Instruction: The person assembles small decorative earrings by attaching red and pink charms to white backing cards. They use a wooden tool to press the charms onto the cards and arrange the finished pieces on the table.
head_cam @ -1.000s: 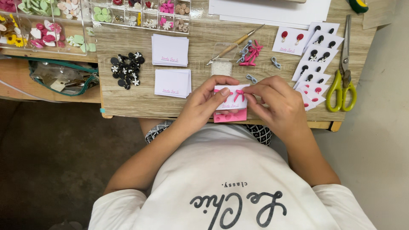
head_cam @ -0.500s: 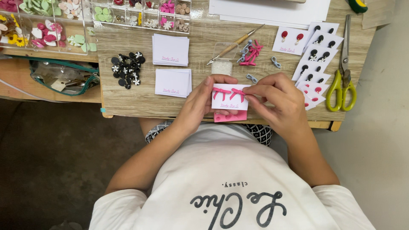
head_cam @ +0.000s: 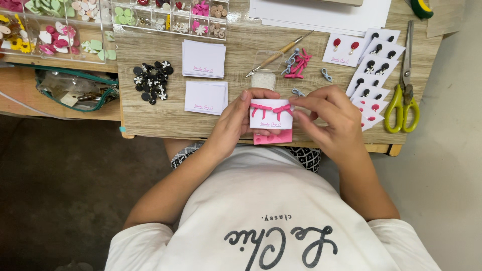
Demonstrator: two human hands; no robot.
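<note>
My left hand (head_cam: 232,124) holds a small white card (head_cam: 270,117) by its left edge, just above the wooden table's near edge. Two pink bow earrings (head_cam: 271,109) sit on the card's face. My right hand (head_cam: 331,119) pinches the card's right side, its fingertips at the right bow. A pink pad (head_cam: 273,136) lies under the card. Both hands are close together, over my lap.
Two stacks of blank white cards (head_cam: 204,78), a pile of black flower pieces (head_cam: 150,80), loose pink bows (head_cam: 298,64), a craft tool (head_cam: 279,52), finished earring cards (head_cam: 369,70), green-handled scissors (head_cam: 401,95) and clear compartment boxes (head_cam: 170,15) fill the wooden table (head_cam: 150,120).
The card has been lifted and turned to face up, showing both pink bows. My right fingers moved from covering it to its right edge.
</note>
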